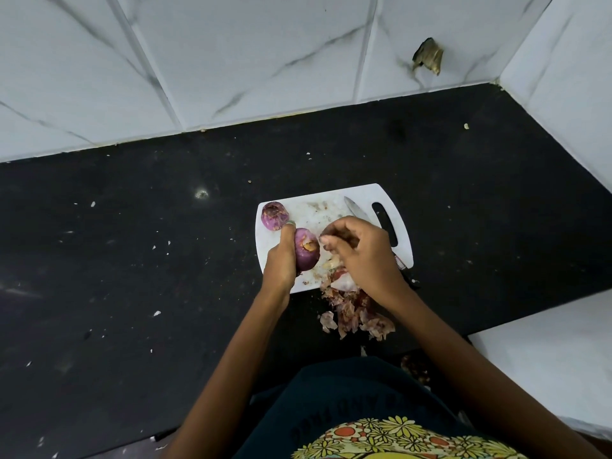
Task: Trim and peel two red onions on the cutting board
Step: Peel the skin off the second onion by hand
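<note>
On the white cutting board (331,223), the left hand (280,260) grips a glossy purple peeled onion (307,248) (shirt lettering unreadable) while the right hand (361,253) pinches a skin scrap (326,230), the second onion (274,215) resting nearby.

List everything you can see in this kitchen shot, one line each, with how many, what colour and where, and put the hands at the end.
red onions: two, purple; one at the board's far left corner, one held at its left edge.
cutting board: one, white, on the counter.
knife: one, silver blade, lying on the board, partly hidden by the right hand.
onion skins: a pile, brownish pink, from the board's near edge onto the counter.
counter: one, black, speckled with scraps.
wall tiles: white, grey-veined, behind the counter.
left hand: grips the nearer onion.
right hand: fingers curled beside that onion; whether it pinches skin is unclear.
</note>
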Motion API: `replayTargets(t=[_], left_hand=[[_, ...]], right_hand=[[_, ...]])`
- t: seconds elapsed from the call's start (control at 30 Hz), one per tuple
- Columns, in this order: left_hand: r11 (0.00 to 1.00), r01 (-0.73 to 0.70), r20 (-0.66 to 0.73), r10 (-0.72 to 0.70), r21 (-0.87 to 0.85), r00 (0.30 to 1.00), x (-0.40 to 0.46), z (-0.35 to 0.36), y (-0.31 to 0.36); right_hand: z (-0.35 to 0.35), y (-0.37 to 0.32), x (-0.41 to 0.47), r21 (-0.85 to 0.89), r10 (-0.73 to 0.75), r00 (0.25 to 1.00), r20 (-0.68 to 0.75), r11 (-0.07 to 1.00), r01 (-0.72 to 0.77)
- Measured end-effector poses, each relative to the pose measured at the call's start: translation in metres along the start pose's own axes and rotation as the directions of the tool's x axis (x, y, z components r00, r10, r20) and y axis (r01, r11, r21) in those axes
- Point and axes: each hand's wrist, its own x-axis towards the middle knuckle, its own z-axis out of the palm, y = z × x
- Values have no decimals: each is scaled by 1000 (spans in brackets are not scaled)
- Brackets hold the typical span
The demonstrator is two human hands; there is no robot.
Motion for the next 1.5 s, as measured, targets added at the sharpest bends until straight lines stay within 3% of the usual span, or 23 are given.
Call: replayTargets(t=[0.17, 0.3, 0.5, 0.87, 1.17, 1.3, 1.4, 1.5], left_hand=[[999, 1, 8, -1, 32, 1000, 0, -1, 1], [997, -39, 28, 37, 69, 999, 2, -2, -1], [994, -54, -32, 57, 98, 998, 6, -4, -4], [979, -32, -91, 51, 201, 994, 10, -3, -7], [937, -32, -58, 56, 349, 997, 14, -6, -7], [976, 10, 56, -22, 217, 998, 11, -8, -3], [989, 118, 124, -129, 91, 984, 9, -12, -2], [991, 128, 157, -133, 40, 979, 9, -14, -2]], right_hand=[[0, 2, 2, 8, 62, 997, 51, 998, -62], [0, -3, -1, -37, -63, 998, 10, 997, 63], [6, 6, -7, -166, -270, 956, 116, 943, 287], [10, 5, -9, -271, -355, 934, 42, 896, 353], [2, 2, 4, -267, -146, 951, 273, 938, 221], [-4, 0, 9, -179, -33, 929, 370, 978, 106], [-12, 7, 8, -73, 83, 934, 346, 995, -61], [-18, 21, 5, -126, 166, 940, 298, 983, -133]])
